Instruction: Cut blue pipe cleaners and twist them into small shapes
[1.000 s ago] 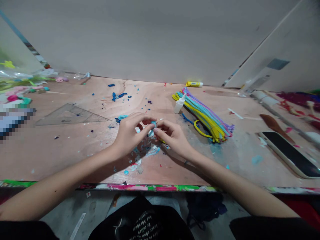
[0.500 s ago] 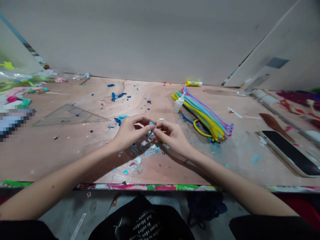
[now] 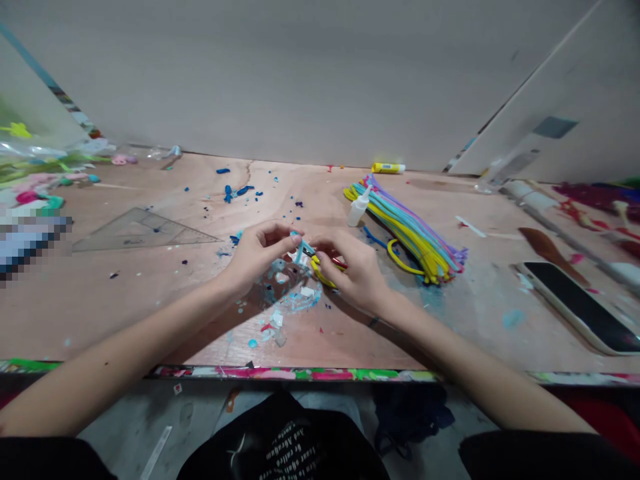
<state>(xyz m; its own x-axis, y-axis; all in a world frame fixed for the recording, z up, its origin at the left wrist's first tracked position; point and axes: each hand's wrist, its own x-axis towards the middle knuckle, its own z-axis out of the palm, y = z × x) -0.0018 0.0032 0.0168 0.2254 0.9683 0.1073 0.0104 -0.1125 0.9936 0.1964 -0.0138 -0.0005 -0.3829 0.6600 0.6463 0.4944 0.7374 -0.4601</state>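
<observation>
Between the thumb and fingers of my left hand is a short light-blue piece, bent, like a bit of pipe cleaner. My right hand is closed around pliers with yellow and red handles. Their dark metal tip points left and meets the blue piece or lies right beside it; I cannot tell which. Under both hands, light-blue and white scraps litter the tabletop. Right of my hands lies a bundle of yellow, blue, pink and purple pipe cleaners.
A small white glue bottle leans at the bundle. Behind it lies a yellow glue stick. A clear set square rests on the left, dark-blue bits behind. On the right are a phone and a brown wooden tool.
My right hand has shifted slightly right, away from my left fingertips, and the pliers now show in its grip. More of the light-blue piece is visible in my left hand.
</observation>
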